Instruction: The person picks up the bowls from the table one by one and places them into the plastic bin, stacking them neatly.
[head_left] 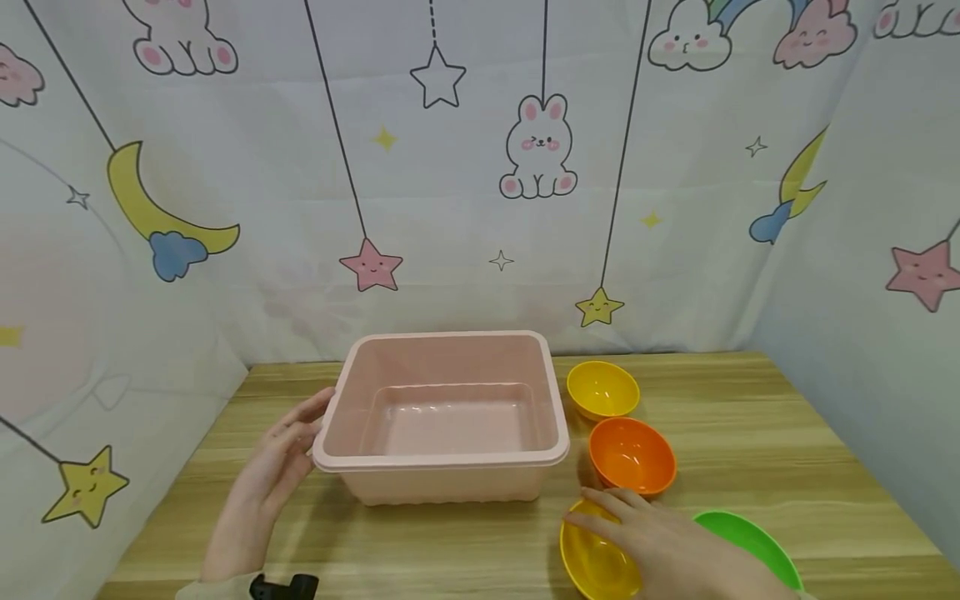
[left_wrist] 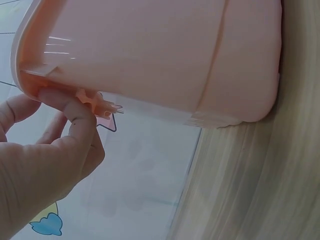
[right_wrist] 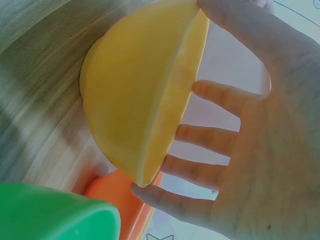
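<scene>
A pale pink rectangular basin (head_left: 442, 483) stands on the wooden table. At its left side, my left hand (head_left: 273, 471) holds the rim, the fingers bent up beneath the edge in the left wrist view. My right hand (head_left: 663, 542) is over the nearest yellow bowl (head_left: 588, 558), which stands right of the basin's front. In the right wrist view, the spread, fairly straight fingers (right_wrist: 205, 137) reach across the mouth of this bowl, tips right at its rim. Part of the bowl is hidden under the hand in the head view.
An orange bowl (head_left: 633, 454) stands just behind the right hand, with another yellow bowl (head_left: 603, 387) farther back. Partly covered by the right forearm is a green bowl (head_left: 753, 542). A patterned cloth (head_left: 457, 183) hangs around the wooden table (head_left: 420, 550).
</scene>
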